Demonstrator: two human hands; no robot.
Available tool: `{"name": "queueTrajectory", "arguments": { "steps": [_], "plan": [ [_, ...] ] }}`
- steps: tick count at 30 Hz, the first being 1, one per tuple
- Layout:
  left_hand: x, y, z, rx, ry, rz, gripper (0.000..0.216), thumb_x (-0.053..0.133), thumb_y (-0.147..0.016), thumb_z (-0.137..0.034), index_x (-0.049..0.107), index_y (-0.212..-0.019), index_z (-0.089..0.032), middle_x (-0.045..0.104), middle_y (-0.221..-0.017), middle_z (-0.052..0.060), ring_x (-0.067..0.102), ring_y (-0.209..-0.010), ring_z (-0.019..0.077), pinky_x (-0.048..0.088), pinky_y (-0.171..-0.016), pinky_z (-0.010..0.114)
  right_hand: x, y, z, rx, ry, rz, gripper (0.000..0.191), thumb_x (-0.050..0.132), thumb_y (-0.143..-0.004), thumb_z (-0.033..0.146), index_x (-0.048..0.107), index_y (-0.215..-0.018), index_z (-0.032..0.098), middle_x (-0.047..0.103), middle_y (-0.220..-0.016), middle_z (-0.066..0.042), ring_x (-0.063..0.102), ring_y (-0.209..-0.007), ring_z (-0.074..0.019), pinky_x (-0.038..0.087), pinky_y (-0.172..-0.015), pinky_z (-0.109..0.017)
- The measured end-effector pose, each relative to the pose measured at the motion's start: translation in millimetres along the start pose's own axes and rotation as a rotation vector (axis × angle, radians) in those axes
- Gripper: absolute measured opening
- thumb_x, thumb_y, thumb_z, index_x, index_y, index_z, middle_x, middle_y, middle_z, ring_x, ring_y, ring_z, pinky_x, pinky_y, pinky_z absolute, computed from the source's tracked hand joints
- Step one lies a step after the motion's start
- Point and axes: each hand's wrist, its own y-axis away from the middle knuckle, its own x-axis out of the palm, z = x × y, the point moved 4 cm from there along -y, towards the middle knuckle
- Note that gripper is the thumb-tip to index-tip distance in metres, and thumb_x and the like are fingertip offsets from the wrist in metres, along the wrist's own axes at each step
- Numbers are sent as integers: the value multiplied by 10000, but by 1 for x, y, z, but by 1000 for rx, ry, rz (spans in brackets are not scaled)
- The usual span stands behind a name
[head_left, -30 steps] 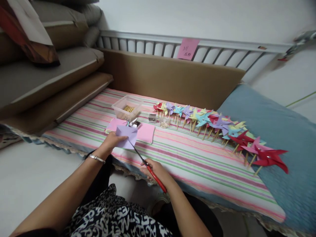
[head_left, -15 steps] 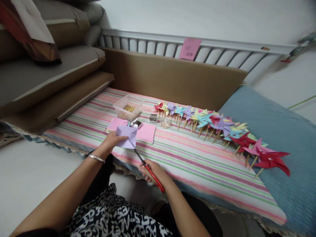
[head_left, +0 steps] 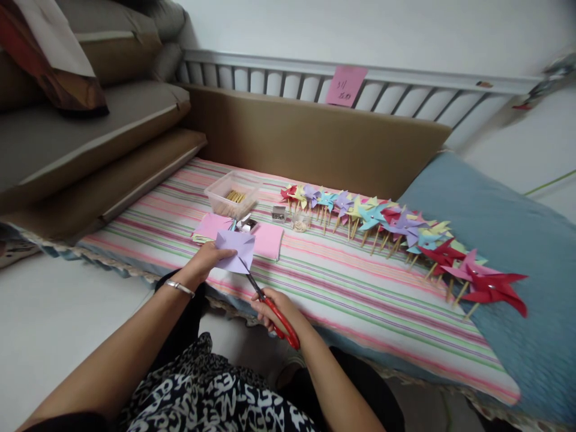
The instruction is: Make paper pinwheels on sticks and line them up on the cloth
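I view, remotely, the right hand (head_left: 285,306), fingers curled round red-handled scissors (head_left: 270,303), their long axis slanting, tips pointing away and leftward into the near right corner of the purple paper (head_left: 238,240). The left hand (head_left: 209,258) clamps it between fingers above the bed (head_left: 360,288); its cutting looks unfinished. Beyond lie pink sheets (head_left: 269,241), apparently uncut; rightward, finished pinwheels (head_left: 402,225) line up.

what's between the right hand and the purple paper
In the head view, the dark blades of the red-handled scissors bridge the gap from right hand to purple paper, with striped cloth below.
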Motion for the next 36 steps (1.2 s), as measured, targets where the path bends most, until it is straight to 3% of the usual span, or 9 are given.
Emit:
{"name": "queueTrajectory", "arguments": {
  "steps": [15,36],
  "plan": [
    [6,5,-4,-58,13,94,479,831,-458,-263,686,-877,-81,722,-811,91,633,-663,198,474,-672,305,-3,9,13,3,-53,-5,409,615,-766,494,592,-1011,167,495,-530,62,390,-353,-48,308,-336,-168],
    [6,6,-7,-33,15,86,497,822,-463,-266,682,-904,-84,718,-798,86,638,-656,200,480,-654,305,-5,13,17,-17,-3,-52,355,632,-771,474,630,-979,187,447,-485,72,376,-323,-58,282,-320,-182]
  ]
}}
